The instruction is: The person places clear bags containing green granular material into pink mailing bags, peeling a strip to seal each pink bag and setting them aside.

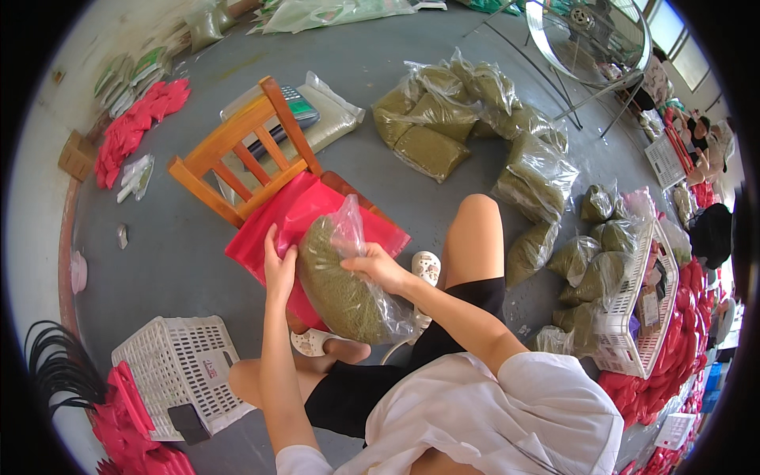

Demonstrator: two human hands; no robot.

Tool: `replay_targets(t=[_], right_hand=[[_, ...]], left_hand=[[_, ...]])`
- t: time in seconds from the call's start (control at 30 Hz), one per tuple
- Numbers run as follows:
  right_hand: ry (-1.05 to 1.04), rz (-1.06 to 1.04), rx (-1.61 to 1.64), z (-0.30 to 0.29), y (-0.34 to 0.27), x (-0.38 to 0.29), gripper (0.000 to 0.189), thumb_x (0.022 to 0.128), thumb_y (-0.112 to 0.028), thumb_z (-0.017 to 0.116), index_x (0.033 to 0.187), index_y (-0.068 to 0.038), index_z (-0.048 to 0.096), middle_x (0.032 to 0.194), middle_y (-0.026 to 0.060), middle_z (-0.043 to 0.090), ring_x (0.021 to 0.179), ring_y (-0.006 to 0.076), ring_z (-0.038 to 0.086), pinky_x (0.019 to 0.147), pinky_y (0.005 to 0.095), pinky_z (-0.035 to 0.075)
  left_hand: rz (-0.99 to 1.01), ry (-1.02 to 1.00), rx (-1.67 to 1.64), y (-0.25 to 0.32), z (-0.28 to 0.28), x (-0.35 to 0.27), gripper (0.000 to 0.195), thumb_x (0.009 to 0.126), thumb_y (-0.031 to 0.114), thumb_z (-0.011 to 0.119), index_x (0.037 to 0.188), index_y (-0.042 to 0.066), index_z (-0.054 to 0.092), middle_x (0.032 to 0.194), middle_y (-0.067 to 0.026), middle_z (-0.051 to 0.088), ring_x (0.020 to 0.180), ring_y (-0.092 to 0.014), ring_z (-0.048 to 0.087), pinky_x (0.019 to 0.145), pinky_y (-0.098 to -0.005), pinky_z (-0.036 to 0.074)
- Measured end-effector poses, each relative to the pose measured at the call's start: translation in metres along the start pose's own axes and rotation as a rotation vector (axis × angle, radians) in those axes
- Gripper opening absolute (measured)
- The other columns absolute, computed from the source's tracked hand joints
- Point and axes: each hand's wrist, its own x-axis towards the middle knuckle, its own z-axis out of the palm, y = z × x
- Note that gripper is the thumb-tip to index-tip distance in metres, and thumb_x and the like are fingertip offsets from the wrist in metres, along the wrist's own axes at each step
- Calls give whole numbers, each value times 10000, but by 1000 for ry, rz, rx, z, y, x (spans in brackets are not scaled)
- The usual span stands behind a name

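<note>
My right hand [377, 267] grips a clear plastic bag [335, 291] filled with small olive-green grains, tilted over my lap side of a wooden chair [249, 155]. Its loose clear top folds upward near my fingers. Directly left of it, my left hand [280, 264] pinches the lifted edge of a red plastic bag [246, 252]. That red bag lies flat across the chair seat, partly beneath the filled one. The exact hold of the left fingertips is partly covered by the red film.
Several filled clear bags [436, 151] rest on the floor ahead. A white plastic crate [172, 356] stands at left, another crate [623, 332] at right beside piled red bags [647, 362]. A large floor fan [588, 41] is at back right. Behind the chair lies a scale [300, 107].
</note>
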Motion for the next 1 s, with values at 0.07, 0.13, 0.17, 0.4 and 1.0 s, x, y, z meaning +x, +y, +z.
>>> replay_targets(t=[0.07,0.13,0.17,0.4,1.0], right_hand=[[-128,-16,-132,10,-3,-1,425,853,-78,580,1278,-86,558,856,-40,596,697,20,488,614,191,395],[-325,40,-309,13,-4,5,454,843,-92,576,1295,-74,543,936,-10,613,860,45,521,761,224,427],[-329,41,-307,14,-1,13,454,843,-92,576,1295,-74,543,936,-10,613,860,45,521,761,224,427],[-243,-390,-1250,24,-1,52,174,760,-129,554,864,-5,619,710,212,620,667,345,627,604,420,497],[199,-482,-533,-48,30,138,221,887,-125,509,1067,-30,596,946,150,642,842,247,617,758,376,510]], left_hand=[[-64,-103,-38,-1,-9,12,369,849,8,512,1215,-21,546,1030,-130,657,924,-174,610,865,-287,452],[-56,-108,-56,-10,-16,16,362,845,4,514,1202,-17,568,1018,-138,666,897,-170,613,854,-286,457],[-46,-111,-72,-14,-21,15,357,841,-1,516,1190,-13,590,1007,-146,675,870,-166,616,843,-284,462],[21,1,48,39,0,9,269,788,20,592,1047,-48,614,969,-148,653,864,-216,609,814,-319,463],[-479,13,-639,-54,29,-97,576,972,425,428,1396,54,312,1420,-117,347,1284,-259,365,1043,-400,339]])
